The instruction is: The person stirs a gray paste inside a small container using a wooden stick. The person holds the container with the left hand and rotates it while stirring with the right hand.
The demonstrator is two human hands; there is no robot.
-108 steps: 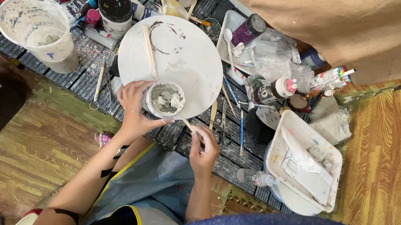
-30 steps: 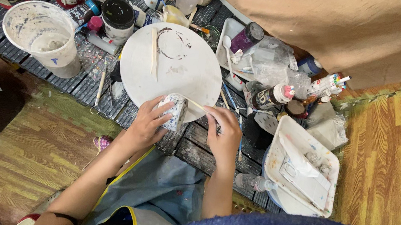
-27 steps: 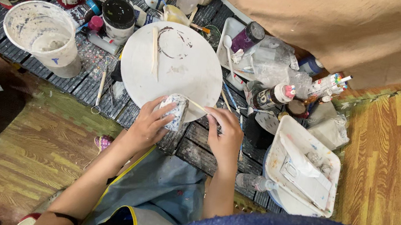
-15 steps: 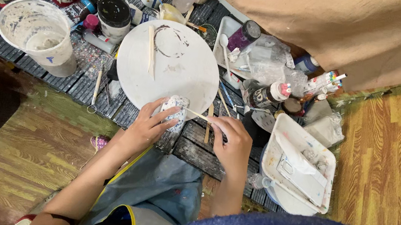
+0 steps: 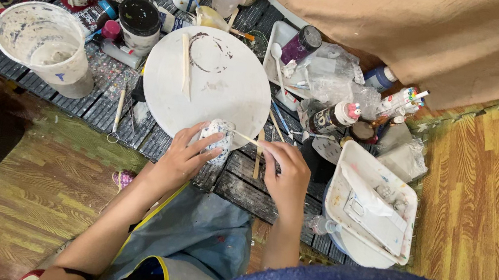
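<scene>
My left hand (image 5: pixel 182 159) is wrapped around a small white speckled cup (image 5: pixel 217 141), fingers curled over its side and thumb beneath, holding it tilted at the near edge of the round white board (image 5: pixel 218 81). My right hand (image 5: pixel 286 170) is pinched closed on a thin wooden stick (image 5: pixel 245 137) whose tip reaches leftward to the cup's mouth. I judge the cup light and fairly stiff, though its paint-crusted wall may be slick or tacky, so a grip around the middle of the wall, clear of the rim, seems safest. The stick looks light and a little brittle; it is best held near its back end, as I have it. My fingers cover most of the cup, so I cannot tell what is inside or how full it is. Whether the stick tip is inside the cup or only touching the rim is too small to make out. Beyond my right hand, a white tray (image 5: pixel 342 196) is partly cut off by my blue sleeve.
</scene>
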